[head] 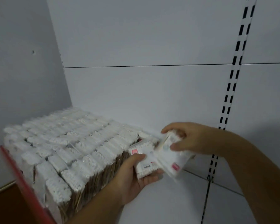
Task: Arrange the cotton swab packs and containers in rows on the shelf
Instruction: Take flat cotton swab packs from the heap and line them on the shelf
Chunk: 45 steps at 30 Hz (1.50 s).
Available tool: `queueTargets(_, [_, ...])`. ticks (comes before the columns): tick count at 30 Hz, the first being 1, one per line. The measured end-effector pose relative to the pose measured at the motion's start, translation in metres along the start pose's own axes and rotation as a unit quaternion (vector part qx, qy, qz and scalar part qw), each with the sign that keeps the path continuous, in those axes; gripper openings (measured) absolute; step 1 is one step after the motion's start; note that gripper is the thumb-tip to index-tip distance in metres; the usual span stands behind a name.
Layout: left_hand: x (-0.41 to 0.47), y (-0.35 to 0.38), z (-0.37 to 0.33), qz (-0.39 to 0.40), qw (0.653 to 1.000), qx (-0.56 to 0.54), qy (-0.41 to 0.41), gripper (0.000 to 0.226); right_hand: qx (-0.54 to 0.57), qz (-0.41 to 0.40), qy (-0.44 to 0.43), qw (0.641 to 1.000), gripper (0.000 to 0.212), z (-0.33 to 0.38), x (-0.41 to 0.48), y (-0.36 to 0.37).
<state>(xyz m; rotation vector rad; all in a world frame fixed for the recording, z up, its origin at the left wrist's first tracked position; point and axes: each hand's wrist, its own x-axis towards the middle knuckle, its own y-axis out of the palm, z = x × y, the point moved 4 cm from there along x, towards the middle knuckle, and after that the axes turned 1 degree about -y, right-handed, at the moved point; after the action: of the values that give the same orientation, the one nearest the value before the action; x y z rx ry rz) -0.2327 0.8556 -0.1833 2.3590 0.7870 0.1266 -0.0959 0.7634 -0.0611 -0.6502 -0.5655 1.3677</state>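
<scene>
We see a flat white shelf with a red strip along its near edge and a white back panel at its far side. On its left part stands a dense block of clear plastic packs of white-tipped, wooden-stemmed cotton swabs, upright in tight rows from near edge to far panel. Right of the block we see white shelf surface crossed by a dark seam.

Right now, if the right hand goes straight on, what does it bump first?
The right hand would probably meet the rows of cotton swab packs near their back end; depth is unclear.
</scene>
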Motion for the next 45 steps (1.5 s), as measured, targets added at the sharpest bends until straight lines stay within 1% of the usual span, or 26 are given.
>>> queueTargets(2, [0.001, -0.002, 0.000, -0.012, 1.000, 0.005, 0.000, 0.034, 0.054, -0.075, -0.028, 0.995, 0.030, 0.006, -0.008, -0.020])
queueTargets(5, [0.001, -0.002, 0.002, -0.004, 1.000, -0.003, -0.010, 0.037, 0.063, -0.213, -0.085, 0.971, 0.023, 0.016, -0.014, -0.038])
queueTargets(8, [0.002, -0.004, 0.004, -0.003, 1.000, 0.012, -0.017, 0.047, 0.052, -0.312, -0.065, 0.946, 0.029, 0.015, -0.014, -0.038])
queueTargets(10, [0.002, -0.003, 0.004, -0.004, 0.999, 0.045, -0.003, 0.056, -0.006, -0.326, -0.032, 0.945, 0.039, 0.013, -0.012, -0.031])
queueTargets(12, [0.000, 0.002, 0.002, -0.023, 0.995, 0.092, 0.022, 0.057, -0.065, -0.304, -0.023, 0.950, 0.058, 0.014, -0.011, -0.025])
queueTargets(14, [-0.004, 0.012, 0.005, -0.050, 0.986, 0.156, 0.025, 0.045, -0.099, -0.274, -0.024, 0.956, 0.068, 0.015, -0.013, -0.021])
queueTargets(16, [-0.012, 0.025, 0.004, -0.078, 0.966, 0.245, 0.000, 0.034, -0.134, -0.255, -0.010, 0.958, 0.062, 0.015, -0.015, -0.021])
queueTargets(17, [-0.017, 0.033, -0.001, -0.080, 0.942, 0.326, -0.010, 0.029, -0.151, -0.250, -0.002, 0.956, 0.056, 0.015, -0.017, -0.021])
queueTargets(18, [-0.019, 0.040, -0.011, -0.068, 0.904, 0.422, -0.009, 0.025, -0.165, -0.251, 0.004, 0.954, 0.049, 0.015, -0.018, -0.022])
queueTargets(19, [-0.022, 0.048, -0.026, -0.050, 0.857, 0.512, 0.007, 0.023, -0.177, -0.260, 0.006, 0.949, 0.042, 0.015, -0.019, -0.023])
queueTargets(20, [-0.025, 0.056, -0.045, -0.040, 0.808, 0.586, 0.039, 0.024, -0.187, -0.274, 0.007, 0.943, 0.037, 0.016, -0.021, -0.024])
queueTargets(21, [-0.028, 0.064, -0.066, -0.043, 0.749, 0.656, 0.080, 0.027, -0.196, -0.292, 0.008, 0.936, 0.036, 0.016, -0.022, -0.026])
queueTargets(23, [-0.029, 0.078, -0.104, -0.063, 0.619, 0.769, 0.145, 0.029, -0.218, -0.319, 0.012, 0.922, 0.036, 0.016, -0.023, -0.029])
queueTargets(24, [-0.026, 0.082, -0.118, -0.063, 0.574, 0.801, 0.159, 0.028, -0.228, -0.329, 0.011, 0.916, 0.037, 0.017, -0.023, -0.029])
queueTargets(26, [-0.013, 0.084, -0.131, -0.029, 0.518, 0.841, 0.150, 0.026, -0.225, -0.357, -0.007, 0.907, 0.037, 0.020, -0.023, -0.025])
queueTargets(29, [0.010, 0.077, -0.126, 0.044, 0.440, 0.894, 0.078, 0.036, -0.197, -0.396, -0.063, 0.894, 0.042, 0.024, -0.022, -0.009])
queueTargets(30, [0.018, 0.073, -0.121, 0.065, 0.419, 0.904, 0.058, 0.040, -0.196, -0.407, -0.081, 0.889, 0.041, 0.024, -0.022, -0.005])
queueTargets(31, [0.025, 0.069, -0.117, 0.083, 0.407, 0.909, 0.045, 0.045, -0.199, -0.415, -0.097, 0.883, 0.040, 0.023, -0.022, -0.002])
queueTargets(33, [0.036, 0.067, -0.109, 0.105, 0.399, 0.910, 0.041, 0.046, -0.223, -0.415, -0.111, 0.875, 0.036, 0.016, -0.020, 0.004])
queueTargets(34, [0.040, 0.067, -0.106, 0.114, 0.386, 0.914, 0.049, 0.042, -0.238, -0.409, -0.105, 0.875, 0.035, 0.010, -0.019, 0.008])
queueTargets(35, [0.042, 0.068, -0.104, 0.123, 0.362, 0.922, 0.063, 0.037, -0.252, -0.400, -0.092, 0.876, 0.035, 0.004, -0.019, 0.012])
queueTargets(38, [0.046, 0.067, -0.100, 0.161, 0.266, 0.940, 0.137, 0.030, -0.279, -0.374, -0.054, 0.883, 0.034, -0.021, -0.018, 0.031])
queueTargets(40, [0.046, 0.064, -0.099, 0.185, 0.235, 0.939, 0.169, 0.029, -0.281, -0.349, -0.025, 0.894, 0.034, -0.034, -0.014, 0.045])
queueTargets(42, [0.047, 0.060, -0.096, 0.197, 0.229, 0.936, 0.182, 0.031, -0.283, -0.327, 0.017, 0.902, 0.035, -0.043, -0.008, 0.055])
queueTargets(43, [0.049, 0.057, -0.094, 0.199, 0.234, 0.933, 0.186, 0.033, -0.309, -0.319, 0.034, 0.895, 0.035, -0.044, -0.005, 0.059])
queueTargets(45, [0.053, 0.054, -0.095, 0.204, 0.254, 0.926, 0.193, 0.031, -0.381, -0.324, 0.029, 0.866, 0.036, -0.040, -0.002, 0.062])
